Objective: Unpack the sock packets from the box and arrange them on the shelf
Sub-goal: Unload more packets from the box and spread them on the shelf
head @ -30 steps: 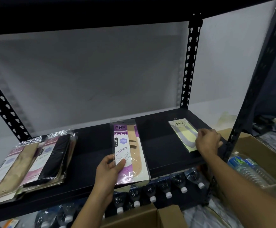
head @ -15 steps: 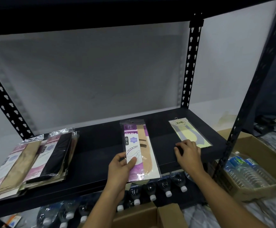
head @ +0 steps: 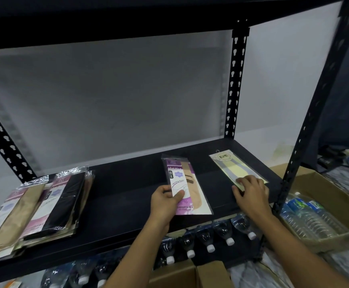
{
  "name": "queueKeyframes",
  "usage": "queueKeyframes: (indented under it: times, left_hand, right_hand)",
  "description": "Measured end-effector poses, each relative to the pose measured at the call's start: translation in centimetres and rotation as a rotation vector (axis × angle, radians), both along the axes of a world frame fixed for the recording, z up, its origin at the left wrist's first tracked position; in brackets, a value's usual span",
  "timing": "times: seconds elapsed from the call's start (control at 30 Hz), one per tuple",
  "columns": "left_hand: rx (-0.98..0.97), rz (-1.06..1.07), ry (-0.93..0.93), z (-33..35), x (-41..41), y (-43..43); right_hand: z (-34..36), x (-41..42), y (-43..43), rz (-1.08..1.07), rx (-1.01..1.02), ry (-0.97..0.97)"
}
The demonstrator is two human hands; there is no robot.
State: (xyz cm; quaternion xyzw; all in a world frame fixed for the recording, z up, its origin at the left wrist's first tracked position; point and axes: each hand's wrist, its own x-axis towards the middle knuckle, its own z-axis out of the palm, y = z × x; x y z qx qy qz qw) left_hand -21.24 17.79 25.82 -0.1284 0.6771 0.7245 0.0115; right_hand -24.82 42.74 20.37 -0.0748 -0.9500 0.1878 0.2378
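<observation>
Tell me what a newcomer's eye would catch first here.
Two hands work on the black shelf: the left hand grips a purple packet mid-shelf, the right hand presses a yellow packet at the right end. A pile of packets lies at the left end, with bottles below.

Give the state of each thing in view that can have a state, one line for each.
purple sock packet: gripped by the left hand, thumb on top, over the shelf.
yellow sock packet: flat on the shelf, fingers of the right hand on its near end.
packet stacks: lying overlapped at the shelf's left end.
cardboard box: open, bottles inside.
water bottles under the shelf: capped, lying down.
</observation>
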Motion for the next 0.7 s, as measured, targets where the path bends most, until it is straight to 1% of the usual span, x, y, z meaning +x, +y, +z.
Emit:
queueKeyframes:
  times: [0.13,0.17,0.2,0.27,0.33,0.4,0.5,0.6,0.7]
  left_hand:
    - [-0.076,-0.012,-0.007,-0.6,-2.2,2.1]
    - [-0.140,-0.010,0.005,-0.7,-2.7,2.5]
    - [-0.247,-0.011,0.030,-0.8,-3.2,2.8]
    - [-0.535,-0.025,0.079,-0.9,-3.8,3.3]
    - [-0.821,-0.035,0.084,-0.9,-4.1,3.4]
    - [-1.018,-0.037,0.081,-1.2,-4.4,3.5]
    - [-1.150,-0.038,0.086,-1.5,-4.7,4.0]
    - [-1.255,-0.016,0.162,-2.0,-4.5,4.5]
    - [-1.349,-0.057,0.212,-2.5,-4.4,4.7]
  right_hand:
    - [-1.0,0.0,0.2,0.024,-0.047,0.033]
    - [-1.0,0.0,0.2,0.022,-0.051,0.035]
    - [-1.0,0.0,0.2,0.021,-0.052,0.036]
    - [-1.0,0.1,0.2,0.027,-0.054,0.034]
    - [-1.0,0.1,0.3,0.034,-0.058,0.032]
    - [-0.9,0.2,0.2,0.033,-0.056,0.019]
    - [-0.9,0.2,0.1,0.034,-0.060,0.014]
    - [-0.8,0.2,0.2,0.035,-0.057,0.012]
    - [-0.8,0.3,0.1,0.037,-0.050,0.016]
